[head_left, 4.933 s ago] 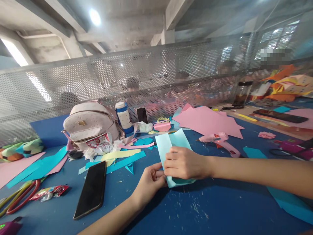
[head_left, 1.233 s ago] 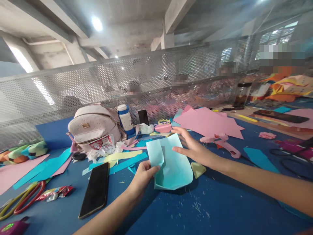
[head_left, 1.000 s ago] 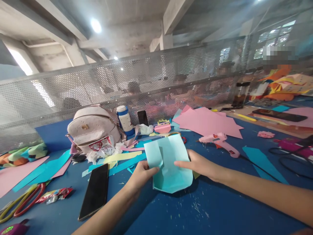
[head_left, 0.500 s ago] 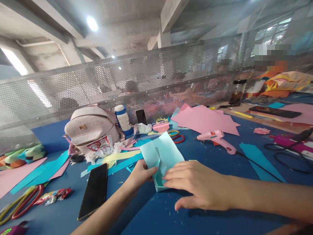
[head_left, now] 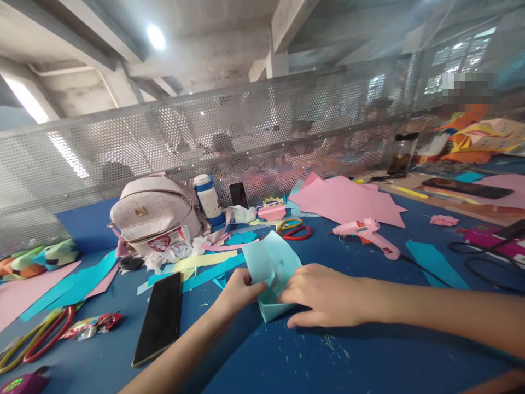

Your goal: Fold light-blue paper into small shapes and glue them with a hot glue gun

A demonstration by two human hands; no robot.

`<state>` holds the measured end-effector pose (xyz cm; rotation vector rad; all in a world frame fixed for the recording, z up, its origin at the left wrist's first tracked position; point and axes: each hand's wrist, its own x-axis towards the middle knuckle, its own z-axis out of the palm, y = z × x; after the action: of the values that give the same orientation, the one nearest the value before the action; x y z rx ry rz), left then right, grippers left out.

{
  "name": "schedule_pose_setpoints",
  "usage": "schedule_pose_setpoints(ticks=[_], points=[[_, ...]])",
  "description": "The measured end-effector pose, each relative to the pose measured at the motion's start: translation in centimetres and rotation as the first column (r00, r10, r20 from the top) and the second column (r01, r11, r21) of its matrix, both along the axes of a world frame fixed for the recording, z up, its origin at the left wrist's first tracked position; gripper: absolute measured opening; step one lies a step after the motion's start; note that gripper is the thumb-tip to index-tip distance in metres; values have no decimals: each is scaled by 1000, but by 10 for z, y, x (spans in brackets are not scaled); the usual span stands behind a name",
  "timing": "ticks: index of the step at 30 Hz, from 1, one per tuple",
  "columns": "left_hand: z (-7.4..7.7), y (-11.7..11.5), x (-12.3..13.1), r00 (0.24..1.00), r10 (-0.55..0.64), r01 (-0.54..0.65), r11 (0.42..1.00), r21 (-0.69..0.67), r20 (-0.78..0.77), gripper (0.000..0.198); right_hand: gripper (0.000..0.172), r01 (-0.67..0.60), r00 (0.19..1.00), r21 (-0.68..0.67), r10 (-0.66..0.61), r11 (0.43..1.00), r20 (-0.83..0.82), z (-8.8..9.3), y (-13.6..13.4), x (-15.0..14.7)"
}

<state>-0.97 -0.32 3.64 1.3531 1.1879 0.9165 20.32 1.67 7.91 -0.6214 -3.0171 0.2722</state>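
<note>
One light-blue paper sheet (head_left: 273, 260) over the blue table (head_left: 287, 366) has its left edge pinched in my left hand (head_left: 235, 293); my right hand (head_left: 318, 295) touches its right side, grip unclear; I judge it light, easily creased, best held by its folds.

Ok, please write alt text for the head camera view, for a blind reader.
A person's left hand pinches folded light-blue paper by its left side while the right hand touches its right side, at a blue table. Around them lie a dark phone, scissors and a pink glue gun.
</note>
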Motion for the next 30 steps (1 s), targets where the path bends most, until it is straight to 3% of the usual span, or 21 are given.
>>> schedule_pose_setpoints(ticks=[7, 15, 18, 20, 24, 25, 27, 30], points=[[1, 8, 6, 999, 27, -28, 999, 43, 26, 16, 22, -78, 996, 85, 73, 993, 60, 3, 1, 1], [-9, 7, 16, 982, 115, -123, 991, 45, 152, 31, 28, -103, 991, 144, 90, 984, 98, 1, 3, -1], [-11, 7, 15, 970, 123, -131, 991, 27, 208, 40, 27, -88, 995, 24, 89, 996, -40, 10, 11, 6], [-11, 7, 14, 964, 124, -131, 991, 13, 235, 45, 26, 25, 974, -63, -38, 998, -222, 16, 21, 14], [-6, 2, 13, 968, 117, -125, 992, 23, 224, 43, 23, 318, 715, -238, -397, 918, -576, 8, 38, 30], [-5, 1, 13, 971, 118, -130, 991, 43, 206, 39, 24, 334, 664, -295, -446, 895, -601, 1, 40, 32], [-3, -1, 14, 978, 128, -144, 985, 91, 165, 31, 34, 308, 637, -421, -514, 853, -574, -14, 41, 37], [-1, -2, 15, 983, 132, -148, 981, 124, 130, 28, 37, 202, 718, -606, -537, 770, -443, -32, 38, 41]])
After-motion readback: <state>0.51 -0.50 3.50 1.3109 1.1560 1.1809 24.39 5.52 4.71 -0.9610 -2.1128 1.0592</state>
